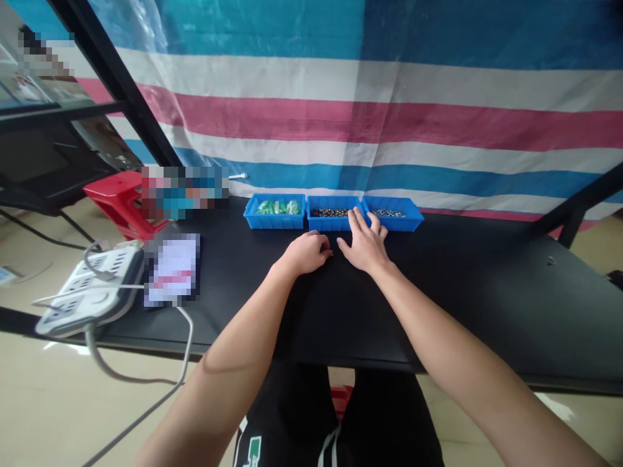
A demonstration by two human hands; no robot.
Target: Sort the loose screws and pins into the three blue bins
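Observation:
My left hand [307, 251] rests low over the black table with its fingers curled into a pinch. Whatever it holds, if anything, is too small to make out. To its right, my right hand [364, 243] is open, fingers stretched forward over the join of two blue bins. Its fingertips cover the right end of the middle bin [327, 224], which holds many small brownish metal parts. The right bin [402, 224] contains small silvery metal pieces, partly hidden by that hand. In the left bin [275, 222] lie green and clear plastic bags or wrapped pieces.
A white power strip [92, 292] with grey cables sits at the table's left edge, beside a blurred-out device [172, 269]. Behind it stands a red stool [121, 201]. Tiny metal bits [550, 261] lie on the table [467, 279] at right. A striped sheet [389, 123] hangs behind.

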